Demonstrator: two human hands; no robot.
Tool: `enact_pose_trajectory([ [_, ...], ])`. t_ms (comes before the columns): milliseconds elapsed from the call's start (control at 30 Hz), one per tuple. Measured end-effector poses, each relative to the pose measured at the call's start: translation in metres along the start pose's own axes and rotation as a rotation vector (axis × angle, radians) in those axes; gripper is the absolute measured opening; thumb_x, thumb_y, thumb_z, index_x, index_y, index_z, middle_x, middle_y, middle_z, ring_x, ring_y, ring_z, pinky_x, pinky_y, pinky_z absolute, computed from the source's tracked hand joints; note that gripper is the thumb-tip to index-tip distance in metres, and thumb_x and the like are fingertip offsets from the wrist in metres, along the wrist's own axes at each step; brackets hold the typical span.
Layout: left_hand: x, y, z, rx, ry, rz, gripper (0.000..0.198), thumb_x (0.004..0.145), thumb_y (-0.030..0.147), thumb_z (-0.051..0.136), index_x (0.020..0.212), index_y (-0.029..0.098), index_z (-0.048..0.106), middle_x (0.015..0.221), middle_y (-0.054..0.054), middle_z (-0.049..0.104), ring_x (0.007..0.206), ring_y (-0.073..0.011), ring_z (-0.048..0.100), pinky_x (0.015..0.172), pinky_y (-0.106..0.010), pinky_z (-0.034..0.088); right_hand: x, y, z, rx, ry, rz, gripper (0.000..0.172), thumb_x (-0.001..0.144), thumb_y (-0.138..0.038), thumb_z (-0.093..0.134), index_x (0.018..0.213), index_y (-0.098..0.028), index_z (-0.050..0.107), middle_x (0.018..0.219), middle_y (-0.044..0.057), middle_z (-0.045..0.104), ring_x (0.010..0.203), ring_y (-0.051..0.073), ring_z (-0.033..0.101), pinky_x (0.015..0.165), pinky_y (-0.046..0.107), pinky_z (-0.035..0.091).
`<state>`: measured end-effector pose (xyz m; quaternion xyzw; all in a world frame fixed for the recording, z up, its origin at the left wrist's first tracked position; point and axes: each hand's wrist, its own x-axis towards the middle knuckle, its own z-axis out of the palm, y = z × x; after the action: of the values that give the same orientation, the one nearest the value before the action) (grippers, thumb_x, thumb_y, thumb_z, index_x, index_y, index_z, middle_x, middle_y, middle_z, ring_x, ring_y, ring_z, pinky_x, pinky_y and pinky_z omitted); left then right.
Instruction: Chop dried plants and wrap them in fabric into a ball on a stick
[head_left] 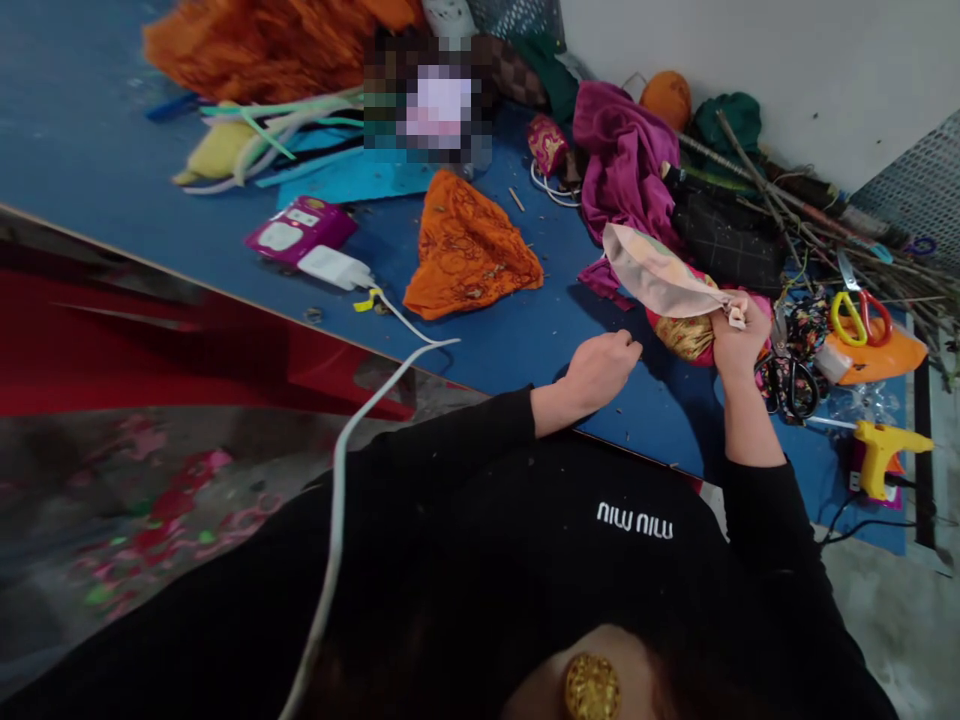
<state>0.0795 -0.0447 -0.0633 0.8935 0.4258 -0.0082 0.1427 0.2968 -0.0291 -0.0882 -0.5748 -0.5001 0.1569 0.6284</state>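
My right hand [741, 338] is closed around the gathered end of a pale pink piece of fabric [660, 280], whose wide part spreads out to the left. Under this cloth, against my right hand, lies a red and gold fabric bundle [691, 340]. My left hand [604, 370] is over the front of the blue table, its fingers curled together; whatever is in them, if anything, is hidden. A crumpled orange cloth [472, 250] lies left of it. Black-handled scissors [796, 388] rest just right of my right wrist.
A white cable [337, 490] runs from a purple power strip [300, 235] across my left side. Yellow-and-red-handled scissors [859, 318] and a yellow glue gun [885, 455] lie at right. Magenta cloth [622, 150] and sticks [757, 170] are piled along the back of the blue table [375, 330].
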Motion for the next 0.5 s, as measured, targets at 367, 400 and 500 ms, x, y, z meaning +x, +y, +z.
enact_pose_trajectory([
  [367,0.02,-0.054,-0.038,-0.501,0.606,0.085,0.019,0.092,0.018,0.065,0.095,0.019,0.083,0.097,-0.005,0.084,0.089,-0.0192,0.077,0.084,-0.031,0.058,0.0,-0.014,-0.005,-0.06,-0.078,0.095,0.015,0.069,-0.037,0.067,0.074,-0.022,0.066,0.068,-0.003,0.062,0.065,0.014,0.051,0.064,0.029,0.043],
  [400,0.024,-0.053,-0.044,-0.518,0.614,0.089,0.018,0.091,0.017,0.066,0.095,0.02,0.083,0.097,-0.005,0.084,0.09,-0.0194,0.077,0.084,-0.031,0.058,-0.001,-0.017,-0.005,-0.06,-0.109,0.096,0.014,0.069,-0.035,0.066,0.073,-0.022,0.067,0.067,-0.003,0.062,0.065,0.014,0.051,0.064,0.028,0.042],
  [500,0.034,-0.046,-0.053,-0.54,0.586,0.106,0.02,0.09,0.015,0.066,0.096,0.021,0.084,0.098,-0.004,0.084,0.091,-0.0196,0.077,0.084,-0.031,0.058,-0.005,-0.025,-0.004,-0.057,-0.23,0.102,0.012,0.069,-0.03,0.064,0.074,-0.021,0.07,0.066,-0.003,0.063,0.063,0.014,0.051,0.063,0.028,0.04],
])
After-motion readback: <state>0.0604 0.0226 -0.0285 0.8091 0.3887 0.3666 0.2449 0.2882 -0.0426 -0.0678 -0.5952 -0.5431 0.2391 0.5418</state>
